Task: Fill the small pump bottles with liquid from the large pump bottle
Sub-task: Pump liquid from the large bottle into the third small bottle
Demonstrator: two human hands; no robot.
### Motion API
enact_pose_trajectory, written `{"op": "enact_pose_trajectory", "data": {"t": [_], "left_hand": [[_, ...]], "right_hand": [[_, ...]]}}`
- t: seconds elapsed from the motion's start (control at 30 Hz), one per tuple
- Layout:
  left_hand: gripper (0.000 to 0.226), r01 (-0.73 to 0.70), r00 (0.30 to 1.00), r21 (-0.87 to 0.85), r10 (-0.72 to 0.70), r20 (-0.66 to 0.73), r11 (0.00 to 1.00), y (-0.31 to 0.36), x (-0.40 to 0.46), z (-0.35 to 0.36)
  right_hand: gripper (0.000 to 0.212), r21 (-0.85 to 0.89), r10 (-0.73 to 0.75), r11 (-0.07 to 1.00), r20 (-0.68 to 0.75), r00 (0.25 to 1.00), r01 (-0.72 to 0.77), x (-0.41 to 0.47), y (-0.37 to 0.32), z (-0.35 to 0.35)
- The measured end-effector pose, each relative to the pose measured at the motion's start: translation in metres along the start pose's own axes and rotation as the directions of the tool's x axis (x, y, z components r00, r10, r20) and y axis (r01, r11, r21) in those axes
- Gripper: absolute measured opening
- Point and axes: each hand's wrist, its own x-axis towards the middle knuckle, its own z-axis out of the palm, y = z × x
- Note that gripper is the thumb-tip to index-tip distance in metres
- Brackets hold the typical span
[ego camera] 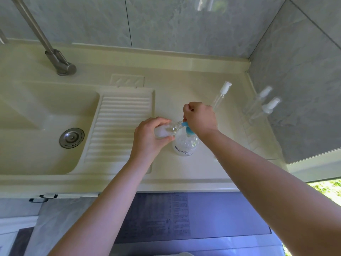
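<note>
Head view: a cream countertop [184,85] is bounded by a raised lip along the tiled back wall [184,24] and by the tiled side wall on the right, with a sink basin [46,130] and ribbed washboard [118,126] to the left. Open counter is left behind the hands and toward the front edge. The large pump bottle [185,145] is stood upright near the counter's middle, clear liquid visible inside; its blue pump head [188,129] is pressed by the right hand [200,118], whose fingers are curled over it. A small bottle [166,131], uncapped and tilted with its neck at the blue spout, is clasped by the left hand [147,139]; some clear liquid seems to be inside, though glare hinders certainty. One capped small pump bottle [220,95] is stood behind the right hand, and two more [262,103] are set against the side wall.
</note>
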Motion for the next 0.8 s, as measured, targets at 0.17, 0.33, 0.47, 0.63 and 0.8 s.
{"op": "enact_pose_trajectory", "data": {"t": [0.17, 0.33, 0.47, 0.63, 0.8], "left_hand": [[0.042, -0.009, 1.000, -0.009, 0.009, 0.006, 1.000, 0.000, 0.000, 0.000], [0.042, -0.023, 1.000, -0.012, 0.023, 0.003, 1.000, 0.002, 0.000, 0.000], [0.041, -0.028, 1.000, -0.014, 0.028, -0.004, 1.000, 0.003, 0.001, 0.000], [0.041, -0.012, 1.000, -0.016, 0.012, -0.001, 1.000, 0.001, 0.002, -0.001], [0.042, -0.016, 1.000, -0.017, 0.016, 0.009, 1.000, 0.001, 0.002, -0.001]], "right_hand": [[0.036, 0.048, 0.010, 0.999, -0.001, 1.000, -0.010, -0.002, 0.003, -0.002], [0.037, 0.074, 0.020, 0.997, 0.059, 0.998, -0.024, 0.000, 0.000, -0.009], [0.035, 0.050, 0.023, 0.998, 0.066, 0.998, -0.026, 0.003, 0.001, -0.009], [0.033, 0.011, -0.024, 1.000, 0.052, 0.998, 0.024, 0.005, 0.001, -0.005], [0.033, -0.017, -0.040, 0.999, 0.021, 0.999, 0.040, 0.001, 0.000, 0.001]]}}
